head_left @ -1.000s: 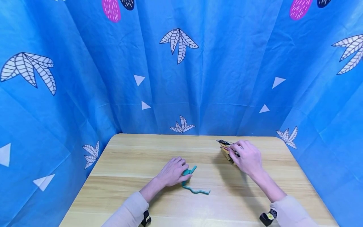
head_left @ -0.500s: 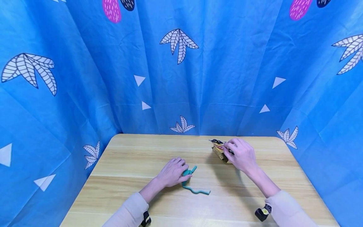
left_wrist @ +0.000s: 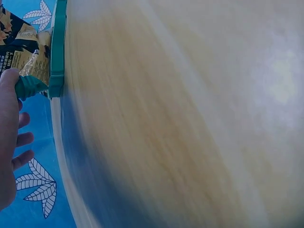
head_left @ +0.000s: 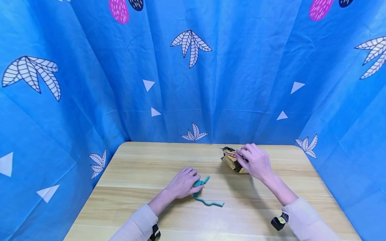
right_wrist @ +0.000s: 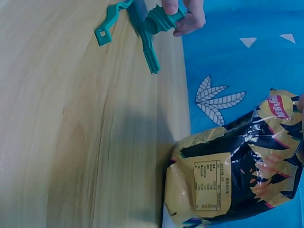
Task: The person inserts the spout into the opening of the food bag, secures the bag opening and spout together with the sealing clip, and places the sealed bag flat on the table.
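Bare-handed at a pale wood-grain worktop (head_left: 135,167), a person is gripping one thing on each side. Near the worktop's middle, the left hand (head_left: 184,183) is pinching a green plastic bag clip (head_left: 198,183), its grip closing thumb and fingers around the ribbed spout (right_wrist: 161,20). The clip's wavy arm (right_wrist: 110,21), with a square hole showing at the tip, is stretching toward the right edge, while its straight arm (right_wrist: 148,50) is slanting toward the far edge. Farther right and nearer the far edge, the right hand (head_left: 255,162) is holding a black-and-gold snack bag (right_wrist: 247,166), its grip pinching the bag's upper part, near a red-and-yellow logo (right_wrist: 278,107). A framed, printed label (right_wrist: 212,185) is facing the right wrist view from the bag's other end; whether that end is touching the worktop, the views are not making clear. The bag and the clip are sitting apart. Light-colored sleeves (head_left: 310,221) are covering the forearms, a black device (head_left: 279,221) is jutting out at each cuff, and a blue curtain (head_left: 241,83) patterned with white leaves and triangles is hanging beyond the far edge and along both sides.
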The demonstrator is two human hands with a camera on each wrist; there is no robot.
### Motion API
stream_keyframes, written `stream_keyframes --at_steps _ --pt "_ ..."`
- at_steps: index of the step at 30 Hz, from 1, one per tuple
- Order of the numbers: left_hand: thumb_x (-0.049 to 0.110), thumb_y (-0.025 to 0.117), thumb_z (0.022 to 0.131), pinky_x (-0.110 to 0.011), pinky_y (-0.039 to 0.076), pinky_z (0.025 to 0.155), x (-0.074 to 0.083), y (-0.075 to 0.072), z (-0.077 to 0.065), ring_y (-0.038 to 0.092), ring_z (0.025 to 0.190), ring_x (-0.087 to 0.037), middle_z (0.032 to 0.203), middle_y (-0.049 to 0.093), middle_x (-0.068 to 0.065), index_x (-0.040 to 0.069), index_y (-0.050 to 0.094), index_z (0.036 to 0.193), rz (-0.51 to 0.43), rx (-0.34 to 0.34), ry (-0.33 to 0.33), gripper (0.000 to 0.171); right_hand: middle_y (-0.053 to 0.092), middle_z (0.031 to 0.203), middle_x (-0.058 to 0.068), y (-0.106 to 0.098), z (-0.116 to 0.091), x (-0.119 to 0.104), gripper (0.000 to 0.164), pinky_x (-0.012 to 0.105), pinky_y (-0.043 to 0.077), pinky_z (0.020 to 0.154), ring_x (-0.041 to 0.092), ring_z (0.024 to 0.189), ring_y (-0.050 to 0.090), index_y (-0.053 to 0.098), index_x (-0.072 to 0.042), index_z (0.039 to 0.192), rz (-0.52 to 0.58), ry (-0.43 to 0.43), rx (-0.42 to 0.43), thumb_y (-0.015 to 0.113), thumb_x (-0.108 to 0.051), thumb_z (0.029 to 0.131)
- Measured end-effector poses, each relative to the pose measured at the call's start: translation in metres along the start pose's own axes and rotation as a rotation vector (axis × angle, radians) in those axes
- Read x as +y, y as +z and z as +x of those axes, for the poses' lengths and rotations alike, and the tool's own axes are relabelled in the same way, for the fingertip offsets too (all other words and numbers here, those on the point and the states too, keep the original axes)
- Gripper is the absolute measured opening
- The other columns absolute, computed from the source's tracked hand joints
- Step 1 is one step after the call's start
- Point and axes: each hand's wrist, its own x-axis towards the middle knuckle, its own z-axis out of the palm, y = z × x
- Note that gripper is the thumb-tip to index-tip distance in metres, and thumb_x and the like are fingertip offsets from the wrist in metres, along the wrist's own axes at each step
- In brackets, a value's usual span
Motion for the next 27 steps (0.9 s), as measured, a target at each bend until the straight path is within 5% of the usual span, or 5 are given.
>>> stream_keyframes --at_steps 27 --pt "0.055 0.059 0.103 -0.036 0.055 0.093 -0.005 -0.002 0.003 0.059 0.097 -0.015 0.1 0.066 0.004 0.023 0.065 0.096 -0.014 -0.01 -0.018 0.034 0.07 0.081 -0.001 0.001 0.012 -0.007 0.019 0.033 0.051 0.053 0.018 0.07 0.064 0.078 -0.015 0.086 0.077 -0.111 0.067 0.067 -0.025 0.098"
